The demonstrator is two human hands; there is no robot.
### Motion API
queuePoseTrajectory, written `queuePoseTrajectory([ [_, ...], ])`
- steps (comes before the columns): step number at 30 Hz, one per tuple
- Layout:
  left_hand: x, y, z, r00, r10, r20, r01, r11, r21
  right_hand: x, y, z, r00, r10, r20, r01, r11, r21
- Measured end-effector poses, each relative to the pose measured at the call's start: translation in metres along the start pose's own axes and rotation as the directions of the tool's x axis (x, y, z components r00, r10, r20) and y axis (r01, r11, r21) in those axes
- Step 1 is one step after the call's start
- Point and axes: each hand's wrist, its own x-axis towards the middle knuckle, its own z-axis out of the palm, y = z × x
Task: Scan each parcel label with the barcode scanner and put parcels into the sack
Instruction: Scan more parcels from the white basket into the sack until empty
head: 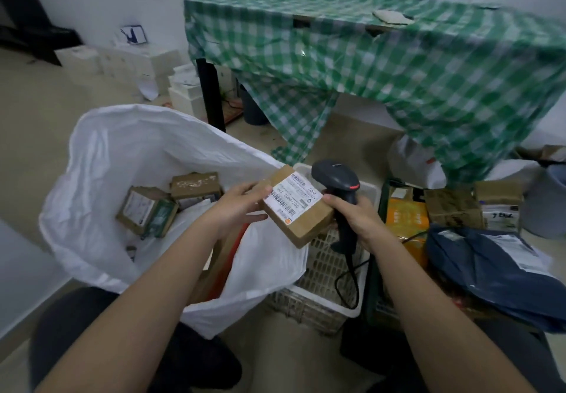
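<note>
The left hand (237, 206) holds a small cardboard parcel (298, 209) by its left end, its grip pinching the box with the thumb below and the fingers over the top edge. The parcel's white label (292, 196) faces up. The parcel hangs just right of the white sack (122, 154), above the rim of a white plastic basket (321, 273). The right hand (358, 218) has its grip curled round the handle of the black barcode scanner (335, 178), whose head sits just beside the parcel's right edge, touching or nearly so. Inside the sack lie two brown boxes (171, 201). Right of the basket, more parcels (471, 206) and a dark blue mailer bag (496, 273) are piled.
</note>
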Motion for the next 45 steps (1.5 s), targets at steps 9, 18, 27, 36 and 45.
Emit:
queuePoseTrajectory([
  [9, -0.011, -0.009, -0.020, 0.985, 0.127, -0.113, -0.133, 0.990, -0.045, 0.001, 0.017, 0.012, 0.996, 0.009, -0.086, -0.005, 0.999, 0.052],
  [18, -0.012, -0.021, -0.011, 0.977, 0.083, -0.199, -0.097, 0.993, -0.061, -0.008, 0.019, 0.023, 0.987, -0.062, -0.146, 0.053, 0.997, -0.060],
  [27, -0.015, -0.037, -0.003, 0.905, 0.088, -0.416, -0.099, 0.995, -0.004, -0.032, 0.016, 0.041, 0.999, -0.017, 0.034, 0.023, 0.981, -0.191],
  [36, -0.012, -0.043, -0.011, 0.889, 0.082, -0.450, -0.066, 0.996, 0.052, -0.045, 0.008, 0.051, 0.993, -0.063, 0.103, 0.092, 0.946, -0.309],
  [45, -0.010, -0.047, -0.019, 0.892, 0.080, -0.445, -0.068, 0.997, 0.043, -0.045, 0.008, 0.051, 0.988, -0.053, 0.145, 0.101, 0.934, -0.343],
])
